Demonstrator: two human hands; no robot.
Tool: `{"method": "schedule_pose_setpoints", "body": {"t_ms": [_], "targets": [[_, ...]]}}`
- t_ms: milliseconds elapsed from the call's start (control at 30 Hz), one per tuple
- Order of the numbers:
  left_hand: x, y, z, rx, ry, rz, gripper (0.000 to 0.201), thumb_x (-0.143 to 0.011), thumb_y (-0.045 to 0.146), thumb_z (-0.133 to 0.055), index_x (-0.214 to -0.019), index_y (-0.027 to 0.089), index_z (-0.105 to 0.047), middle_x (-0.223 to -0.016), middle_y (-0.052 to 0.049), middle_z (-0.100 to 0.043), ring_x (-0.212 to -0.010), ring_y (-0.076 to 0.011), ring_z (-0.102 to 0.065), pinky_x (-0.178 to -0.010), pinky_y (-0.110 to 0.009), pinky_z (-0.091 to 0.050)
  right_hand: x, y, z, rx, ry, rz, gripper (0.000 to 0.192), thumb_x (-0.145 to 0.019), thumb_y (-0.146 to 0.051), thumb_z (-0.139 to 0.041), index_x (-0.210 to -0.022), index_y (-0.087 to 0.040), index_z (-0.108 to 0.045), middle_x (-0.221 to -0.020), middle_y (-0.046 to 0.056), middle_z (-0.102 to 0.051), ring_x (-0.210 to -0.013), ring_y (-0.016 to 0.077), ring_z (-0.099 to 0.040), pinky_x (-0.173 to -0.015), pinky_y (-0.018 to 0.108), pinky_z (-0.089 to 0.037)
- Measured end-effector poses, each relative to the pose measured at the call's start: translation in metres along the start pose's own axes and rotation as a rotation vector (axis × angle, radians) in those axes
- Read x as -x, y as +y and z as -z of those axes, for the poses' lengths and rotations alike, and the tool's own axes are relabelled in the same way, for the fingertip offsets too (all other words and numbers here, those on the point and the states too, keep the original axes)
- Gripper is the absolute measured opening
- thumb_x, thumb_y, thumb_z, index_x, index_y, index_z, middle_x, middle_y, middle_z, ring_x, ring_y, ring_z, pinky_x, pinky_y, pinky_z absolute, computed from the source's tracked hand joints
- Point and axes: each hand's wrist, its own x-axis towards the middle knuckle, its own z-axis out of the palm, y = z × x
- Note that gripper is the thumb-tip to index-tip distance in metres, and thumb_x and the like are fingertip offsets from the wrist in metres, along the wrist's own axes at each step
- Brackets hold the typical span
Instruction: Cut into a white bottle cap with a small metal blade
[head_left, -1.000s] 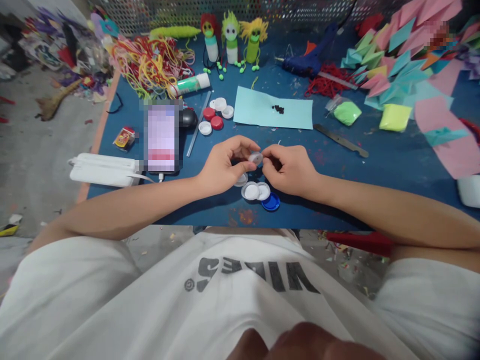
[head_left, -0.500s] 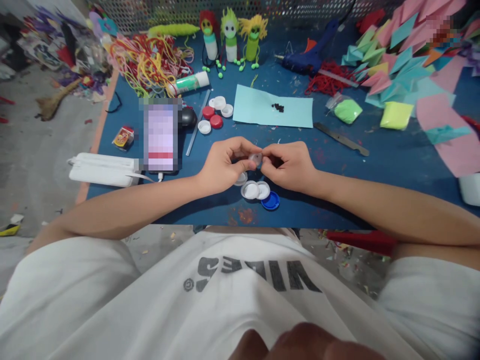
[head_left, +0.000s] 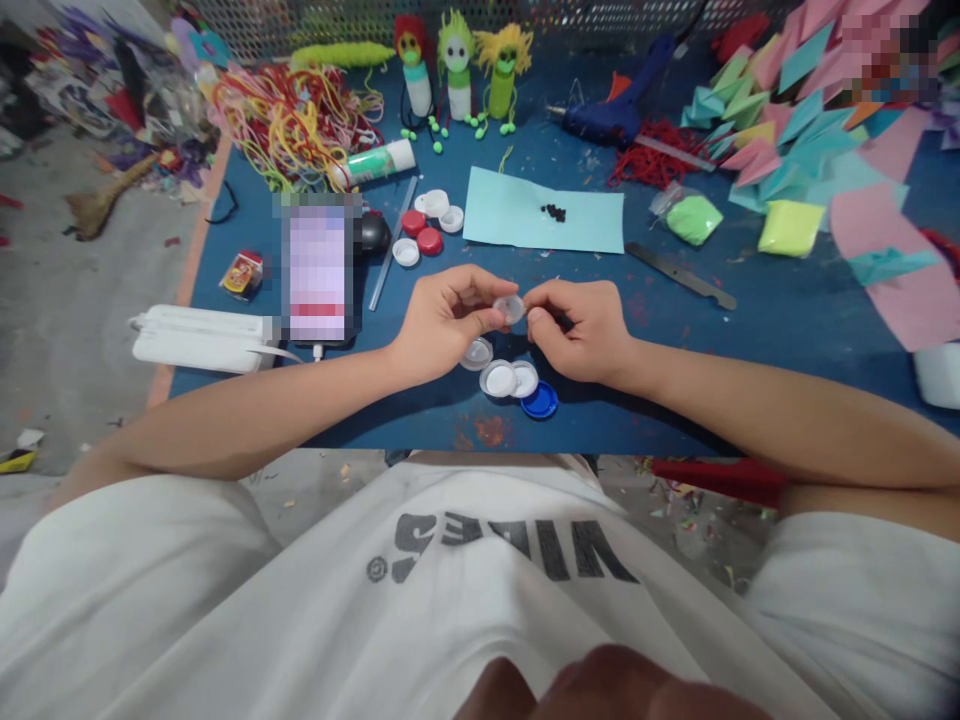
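A: Hands, status?

B: Left hand pinches a white cap by its rim, thumb under, fingers curled over; held just above the table, open side tilted toward the wearer, prob. so the inside is in plain view. Right hand is closed narrow, fingertips at the cap's right edge; whether it grips something tiny, can't tell. Both forearms rest at the near table edge, which looks like bracing for fine work.

A: Cap stock?

B: Near group under the hands: 3 white caps plus 1 blue cap, touching or just beside each other, within easy reach. Far group by the phone: 3 white, 2 red caps; well apart from the hands.

A: Other items?

B: 3 dolls upright at the back; 1 blue sheet w/ a small heap of black beads on it, count not legible; 1 glue gun; 1 glue stick.
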Motion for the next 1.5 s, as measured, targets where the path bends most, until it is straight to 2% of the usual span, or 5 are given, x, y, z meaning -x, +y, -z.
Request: {"method": "schedule_pose_setpoints", "body": {"t_ms": [233,467,733,1233,1500], "targets": [[0.0006,-0.0013,-0.0016,-0.014,0.021,0.018,0.047,-0.081,0.045,-0.100,-0.108,0.016,-0.076,-0.095,-0.006,-0.085,-0.084,-0.0198,-0.082,-0.082,-0.035,-0.069,0.0020,0.0017,-0.0045,0.122,0.011,-0.052,0.020,-0.099,-0.028,-0.057,-0.087,-0.020,-0.070,-0.064,0.000,-0.064,-0.051,0.0132,-0.052,-0.056,0.030,-0.038],[0.0001,-0.0024,-0.0016,-0.010,0.019,0.028,0.038,-0.082,0.035,-0.097,-0.107,0.014,-0.077,-0.095,-0.007,-0.085,-0.083,-0.0198,-0.083,-0.081,-0.035,-0.070,0.0016,0.0065,-0.0064,0.132,0.031,0.050,0.019,-0.097,-0.024,-0.058,-0.084,-0.019,-0.069,-0.064,-0.001,-0.063,-0.053,0.0118,-0.052,-0.057,0.029,-0.036],[-0.0011,-0.0046,-0.0022,0.086,0.016,0.012,0.031,-0.080,0.023,-0.094,-0.104,0.013,-0.078,-0.093,-0.006,-0.086,-0.078,-0.0177,-0.083,-0.079,-0.031,-0.071,0.0015,0.0066,-0.0055,0.103,0.044,0.052,0.021,-0.098,-0.024,-0.058,-0.085,-0.017,-0.072,-0.064,-0.001,-0.064,-0.053,0.0107,-0.053,-0.056,0.027,-0.037],[-0.0040,-0.0071,-0.0029,0.094,0.055,-0.042,0.033,-0.080,0.029,-0.099,-0.103,0.015,-0.080,-0.090,-0.004,-0.085,-0.078,-0.0167,-0.082,-0.078,-0.031,-0.069,-0.0037,0.0029,-0.0071,-0.067,-0.004,-0.145,0.018,-0.101,-0.026,-0.058,-0.093,-0.017,-0.072,-0.063,-0.002,-0.062,-0.053,0.0121,-0.052,-0.059,0.028,-0.037],[0.0024,-0.0020,-0.0057,0.052,0.087,-0.033,0.043,-0.081,0.042,-0.101,-0.108,0.015,-0.080,-0.097,-0.005,-0.087,-0.083,-0.0184,-0.083,-0.082,-0.033,-0.069,0.0020,0.0001,-0.0001,0.076,0.037,0.010,0.023,-0.110,-0.028,-0.051,-0.108,-0.018,-0.071,-0.087,0.005,-0.077,-0.070,0.0177,-0.069,-0.069,0.032,-0.047]]}}
